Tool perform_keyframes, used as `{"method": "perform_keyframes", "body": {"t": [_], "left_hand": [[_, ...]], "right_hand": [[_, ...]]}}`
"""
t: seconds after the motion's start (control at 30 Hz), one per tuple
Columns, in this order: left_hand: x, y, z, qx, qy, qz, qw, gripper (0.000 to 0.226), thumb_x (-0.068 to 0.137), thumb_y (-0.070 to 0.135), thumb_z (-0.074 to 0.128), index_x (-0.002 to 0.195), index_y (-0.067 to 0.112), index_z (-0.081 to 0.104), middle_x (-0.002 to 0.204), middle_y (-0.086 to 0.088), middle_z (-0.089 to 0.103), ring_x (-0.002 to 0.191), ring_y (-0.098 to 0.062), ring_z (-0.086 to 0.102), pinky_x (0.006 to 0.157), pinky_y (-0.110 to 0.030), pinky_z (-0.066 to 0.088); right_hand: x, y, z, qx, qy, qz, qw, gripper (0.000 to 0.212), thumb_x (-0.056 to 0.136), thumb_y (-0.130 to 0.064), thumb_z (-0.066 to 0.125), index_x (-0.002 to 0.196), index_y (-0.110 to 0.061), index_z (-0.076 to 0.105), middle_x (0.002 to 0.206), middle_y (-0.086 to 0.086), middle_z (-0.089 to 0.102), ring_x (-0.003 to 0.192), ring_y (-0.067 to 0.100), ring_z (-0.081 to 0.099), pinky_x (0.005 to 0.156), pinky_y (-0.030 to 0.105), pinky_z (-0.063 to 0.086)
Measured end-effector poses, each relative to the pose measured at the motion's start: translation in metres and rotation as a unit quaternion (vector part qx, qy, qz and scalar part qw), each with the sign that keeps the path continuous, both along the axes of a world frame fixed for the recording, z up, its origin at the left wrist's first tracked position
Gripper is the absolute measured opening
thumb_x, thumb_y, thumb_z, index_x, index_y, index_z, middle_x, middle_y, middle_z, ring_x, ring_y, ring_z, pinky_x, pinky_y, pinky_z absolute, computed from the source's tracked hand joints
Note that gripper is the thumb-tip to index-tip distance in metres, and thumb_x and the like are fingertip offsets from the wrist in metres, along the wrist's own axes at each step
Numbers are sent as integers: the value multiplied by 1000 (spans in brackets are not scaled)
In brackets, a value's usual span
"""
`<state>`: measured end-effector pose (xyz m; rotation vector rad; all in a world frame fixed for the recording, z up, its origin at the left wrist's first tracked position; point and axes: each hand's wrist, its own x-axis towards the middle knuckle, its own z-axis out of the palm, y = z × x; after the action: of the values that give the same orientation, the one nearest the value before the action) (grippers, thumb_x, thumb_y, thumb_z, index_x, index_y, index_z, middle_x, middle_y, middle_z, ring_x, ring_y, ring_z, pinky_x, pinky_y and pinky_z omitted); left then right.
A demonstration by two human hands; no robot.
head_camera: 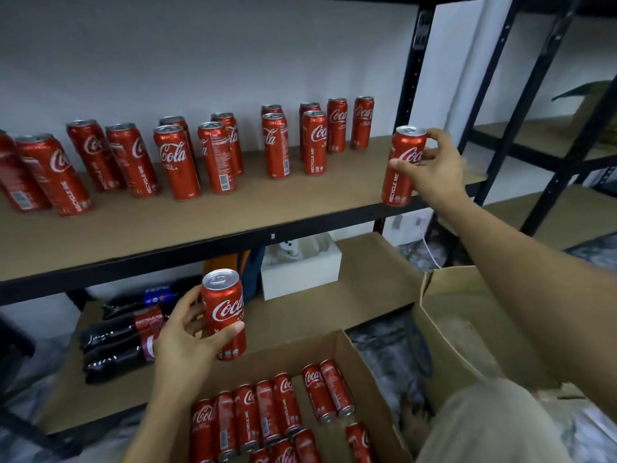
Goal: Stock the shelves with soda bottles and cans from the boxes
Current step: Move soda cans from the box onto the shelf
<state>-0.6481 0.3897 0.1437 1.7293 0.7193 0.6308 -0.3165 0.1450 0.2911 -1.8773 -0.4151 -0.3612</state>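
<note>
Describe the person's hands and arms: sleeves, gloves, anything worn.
The left hand and right hand are bare: no gloves, rings or watch show. The left forearm and right forearm are bare too, with no sleeve in view up to the frame edge.

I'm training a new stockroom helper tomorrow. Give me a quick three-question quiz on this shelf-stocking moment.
1. True or false: the left hand is empty.
2. The right hand holds its can at which part of the upper shelf? A) right end B) left end C) middle
3. Fill in: the dark bottles on the lower shelf lie on their ____.
Key: 1 false, it grips a second can; 2 A; 3 sides.
</note>
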Motion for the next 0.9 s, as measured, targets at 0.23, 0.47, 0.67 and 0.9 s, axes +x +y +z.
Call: {"method": "perform_keyframes", "body": {"t": [0.23,0.47,0.67,0.9], "left_hand": [[38,8,-3,-29,13,-4,999,88,56,26,86,127,57,45,121,17,59,112,-9,56,100,-45,45],[61,7,-13,-46,0,1,999,91,50,14,92,113,63,49,111,18,65,104,-3,62,92,-35,49],[77,6,-13,-39,-5,9,999,95,50,-3,92,122,45,52,107,14,66,101,-5,62,86,-30,47],[77,-6,-11,-12,-2,20,1000,91,38,11,91,104,65,59,104,19,72,101,-4,66,91,-35,52]], "right_hand": [[101,31,-6,15,31,-51,998,74,79,-26,87,141,-23,46,91,-14,57,86,6,64,88,48,60],[170,45,-15,-12,12,-51,999,77,82,-27,83,147,-28,42,107,-9,55,81,-2,54,87,33,54],[203,48,-20,3,5,-49,999,76,85,-29,81,148,-32,39,117,-5,55,106,10,56,95,41,55],[206,38,-50,-42,88,-70,993,107,76,-52,83,157,-21,20,152,14,45,138,31,46,112,49,40]]}}
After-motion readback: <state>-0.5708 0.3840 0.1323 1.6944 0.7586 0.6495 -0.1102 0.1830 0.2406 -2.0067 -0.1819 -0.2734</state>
